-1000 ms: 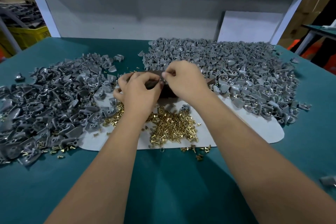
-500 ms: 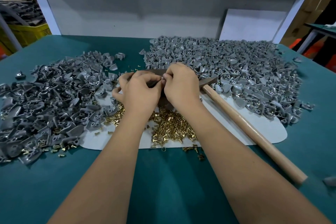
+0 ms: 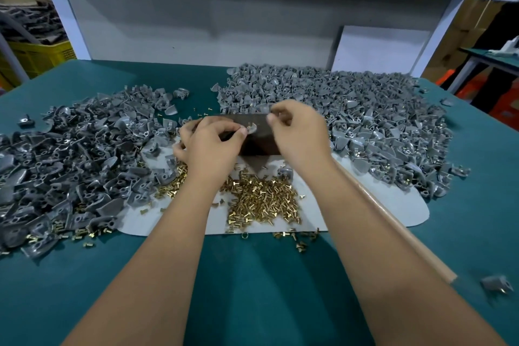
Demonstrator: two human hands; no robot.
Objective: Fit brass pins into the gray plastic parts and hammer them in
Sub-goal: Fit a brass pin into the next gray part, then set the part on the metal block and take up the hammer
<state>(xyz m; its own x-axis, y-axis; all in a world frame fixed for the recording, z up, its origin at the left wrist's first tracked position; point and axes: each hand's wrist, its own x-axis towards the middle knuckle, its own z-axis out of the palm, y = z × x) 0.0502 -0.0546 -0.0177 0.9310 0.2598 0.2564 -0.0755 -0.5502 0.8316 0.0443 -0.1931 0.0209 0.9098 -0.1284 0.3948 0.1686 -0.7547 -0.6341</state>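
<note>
A single gray plastic part is pinched at the fingertips of the left hand, held up just over a dark block sitting at the far edge of the white mat. The right hand is kept just beside it, slightly apart, fingers curled in with thumb and forefinger drawn together; whether a pin is actually caught between them can't be told, way too small and blurry there. The loose brass pins are heaped on the mat right below both wrists, with a few strays spilled onto the green table. A big pile of gray parts is spread out to the right behind the hands, and another pile of gray parts is banked up on the left. A wooden hammer handle is laid diagonally under the right forearm, its head hidden. One stray gray piece is seen near the right edge, blurred.
</note>
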